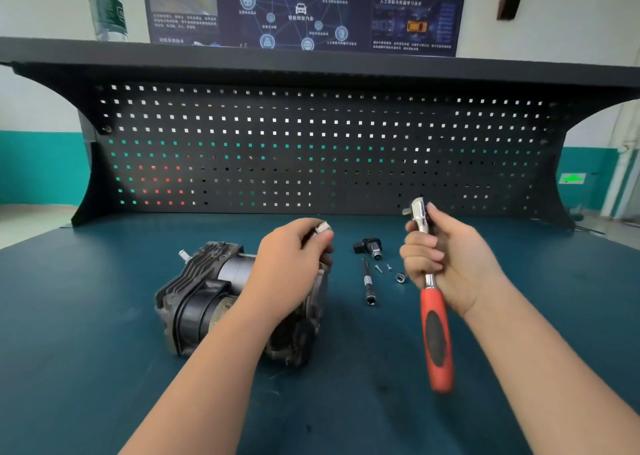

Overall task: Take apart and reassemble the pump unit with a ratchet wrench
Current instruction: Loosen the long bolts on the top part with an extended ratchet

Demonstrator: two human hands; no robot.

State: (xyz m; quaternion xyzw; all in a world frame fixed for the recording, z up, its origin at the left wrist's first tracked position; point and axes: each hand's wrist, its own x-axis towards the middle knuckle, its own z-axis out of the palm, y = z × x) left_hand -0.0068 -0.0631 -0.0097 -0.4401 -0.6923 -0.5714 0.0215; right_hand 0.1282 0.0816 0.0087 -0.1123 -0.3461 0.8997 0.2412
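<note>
The dark, ribbed pump unit (207,295) lies on the teal bench top, partly hidden behind my left forearm. Above its right end, my left hand (291,264) pinches a small silvery socket (322,228) between its fingertips. My right hand (446,257) grips the metal shank of the ratchet wrench (435,333). The wrench is held upright above the bench, its chrome head at the top and its red and black handle hanging below the hand.
Between the hands lie a long extension bar (369,286), a black connector part (370,247), two small screws (382,267) and a loose socket (400,277). A black pegboard (311,143) closes the back of the bench. A water bottle (107,4) stands on the shelf above.
</note>
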